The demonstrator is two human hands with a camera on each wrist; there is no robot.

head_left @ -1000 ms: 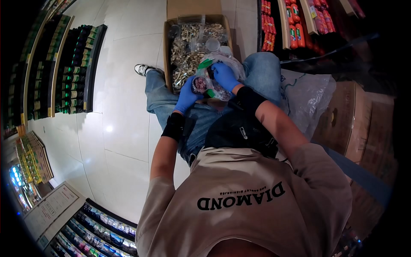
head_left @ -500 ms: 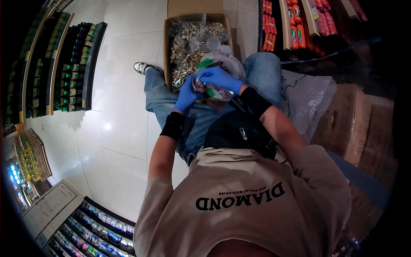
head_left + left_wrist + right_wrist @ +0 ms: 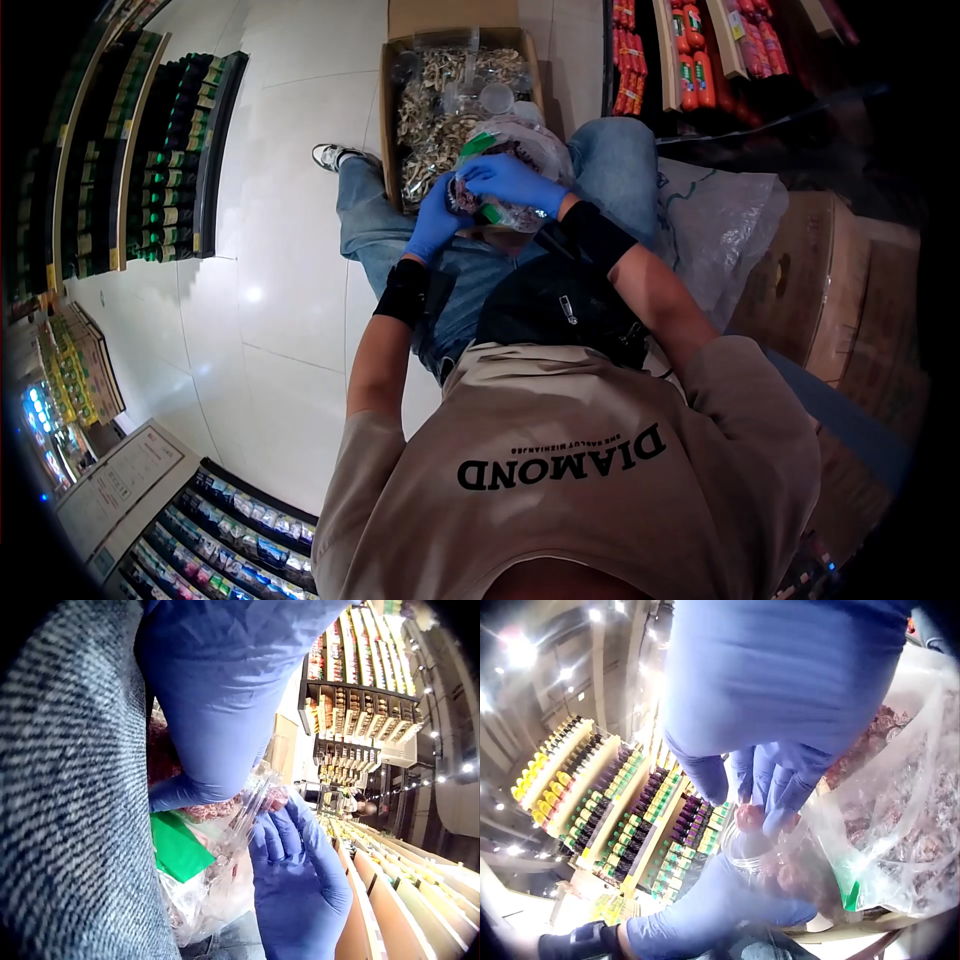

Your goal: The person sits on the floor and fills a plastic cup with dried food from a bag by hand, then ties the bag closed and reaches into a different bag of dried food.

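Observation:
My blue-gloved left hand [image 3: 433, 222] grips a clear plastic jar [image 3: 259, 804] that has crinkled, dark-pink dried flowers inside. Over the jar's mouth my blue-gloved right hand [image 3: 515, 185] has its fingers bunched downward. Seen from the right wrist, a round dried flower [image 3: 750, 817] sits at those fingertips, just above the rim. A clear plastic bag [image 3: 922, 855] full of the same dried flowers leans between my legs, beside the jar. It carries green patches [image 3: 180, 847]. From the head, the hands mostly hide the jar.
Ahead stands an open cardboard box [image 3: 388, 140] of packaged, brownish dried goods, with a round clear container [image 3: 496, 100] on top. Shelves of dark bottles [image 3: 175, 170] stand left and of red packs [image 3: 690, 60] right. A crumpled plastic sheet [image 3: 720, 220] and cartons [image 3: 790, 280] lie to the right.
My right hand has come out of the bag and moved left over the jar, covering its mouth. The left hand keeps its grip in nearly the same place.

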